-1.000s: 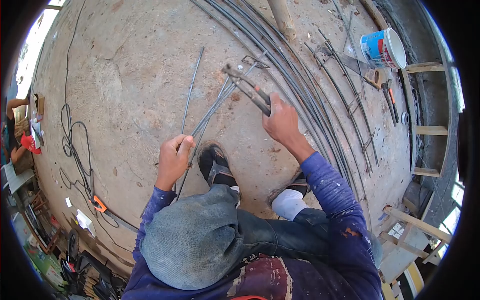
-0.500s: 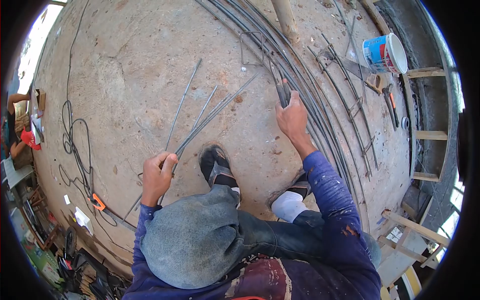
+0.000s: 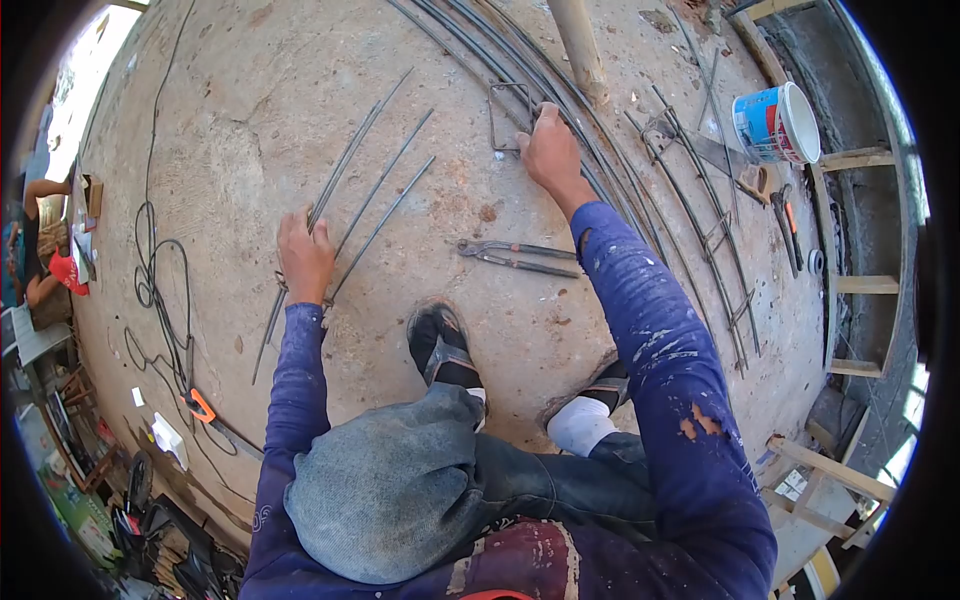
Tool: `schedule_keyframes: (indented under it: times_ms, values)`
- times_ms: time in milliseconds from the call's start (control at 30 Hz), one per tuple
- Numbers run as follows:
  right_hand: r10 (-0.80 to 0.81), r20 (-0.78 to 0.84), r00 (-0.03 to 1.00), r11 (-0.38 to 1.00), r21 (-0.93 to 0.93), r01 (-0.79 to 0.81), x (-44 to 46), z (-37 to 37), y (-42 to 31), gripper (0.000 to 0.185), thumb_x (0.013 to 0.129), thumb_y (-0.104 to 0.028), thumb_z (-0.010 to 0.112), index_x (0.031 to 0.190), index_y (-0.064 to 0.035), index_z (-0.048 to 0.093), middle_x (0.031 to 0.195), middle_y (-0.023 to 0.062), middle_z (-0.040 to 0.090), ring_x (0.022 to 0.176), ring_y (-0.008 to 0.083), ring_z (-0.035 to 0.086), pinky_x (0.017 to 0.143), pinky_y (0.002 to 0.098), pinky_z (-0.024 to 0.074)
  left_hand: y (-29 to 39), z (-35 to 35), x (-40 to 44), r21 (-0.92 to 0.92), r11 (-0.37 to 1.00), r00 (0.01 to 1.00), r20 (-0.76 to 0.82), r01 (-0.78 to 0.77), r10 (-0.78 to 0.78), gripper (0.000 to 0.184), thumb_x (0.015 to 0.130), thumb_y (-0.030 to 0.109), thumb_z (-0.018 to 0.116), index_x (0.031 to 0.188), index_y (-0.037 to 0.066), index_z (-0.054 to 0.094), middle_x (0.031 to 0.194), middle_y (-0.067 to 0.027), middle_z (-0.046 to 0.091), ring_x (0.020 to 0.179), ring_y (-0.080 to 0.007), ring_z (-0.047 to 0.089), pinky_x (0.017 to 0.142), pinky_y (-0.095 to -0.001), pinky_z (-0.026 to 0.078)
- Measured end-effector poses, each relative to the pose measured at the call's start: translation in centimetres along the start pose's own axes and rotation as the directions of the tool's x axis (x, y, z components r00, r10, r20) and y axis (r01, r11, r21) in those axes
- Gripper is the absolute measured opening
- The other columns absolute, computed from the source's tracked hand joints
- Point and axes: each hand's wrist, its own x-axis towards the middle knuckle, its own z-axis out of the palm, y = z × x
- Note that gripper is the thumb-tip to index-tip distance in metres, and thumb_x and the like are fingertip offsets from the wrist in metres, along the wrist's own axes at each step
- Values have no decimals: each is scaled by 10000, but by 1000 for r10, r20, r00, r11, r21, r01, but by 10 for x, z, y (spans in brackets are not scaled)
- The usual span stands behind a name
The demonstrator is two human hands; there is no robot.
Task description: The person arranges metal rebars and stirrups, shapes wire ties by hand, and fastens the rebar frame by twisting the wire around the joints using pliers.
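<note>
My left hand (image 3: 305, 258) is closed around thin steel rods (image 3: 352, 145) that stick out above and below it. Beside them, separate rods (image 3: 384, 180) fan out over the concrete. Up and to the right, my right hand (image 3: 553, 155) has its fingers closed at the right side of a square wire stirrup (image 3: 492, 118); the fingertips are partly hidden. A pair of pincers (image 3: 520, 264) lies on the ground between my hands, its handles pointing right toward my forearm.
Long bent rebars (image 3: 462, 45) curve past my right hand. Farther right are an assembled rebar cage (image 3: 712, 235), a handsaw (image 3: 715, 152), a paint bucket (image 3: 770, 125) and another tool (image 3: 788, 225). Leftward lie a black cable (image 3: 147, 270) and an orange-handled saw (image 3: 203, 405). Another person (image 3: 45, 230) is at far left.
The pincers have left my right hand and now lie on the ground. My right hand moved up and left to the stirrup. My left hand moved upward with the rods, which have spread.
</note>
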Motion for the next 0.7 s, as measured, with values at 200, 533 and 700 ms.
schedule_keyframes:
  times_ms: [200,533,700]
  values:
    - [-55,36,998,981,189,47,-19,-38,2,206,905,-116,708,1074,-4,674,956,178,706,881,364,690,841,445,548,91,-17,28,-566,824,995,55,-35,80,332,935,115,671,1246,2,646,1190,-208,655,1040,-392,649,921,-449,515]
    - [-230,540,809,790,590,-169,-107,-124,-33,266,915,-137,754,1131,5,691,881,56,651,821,149,649,745,328,556,202,-29,39,-884,23,875,466,467,128,390,1038,271,648,1321,3,639,955,-53,686,779,-86,605,663,-244,491]
    - [-118,232,966,771,634,-58,-104,-152,-51,375,876,-212,808,1167,-5,692,988,88,686,923,181,664,778,335,565,199,-49,26,-893,318,883,401,319,241,300,1041,232,643,1232,7,695,833,-2,639,696,-32,512,573,-195,377]
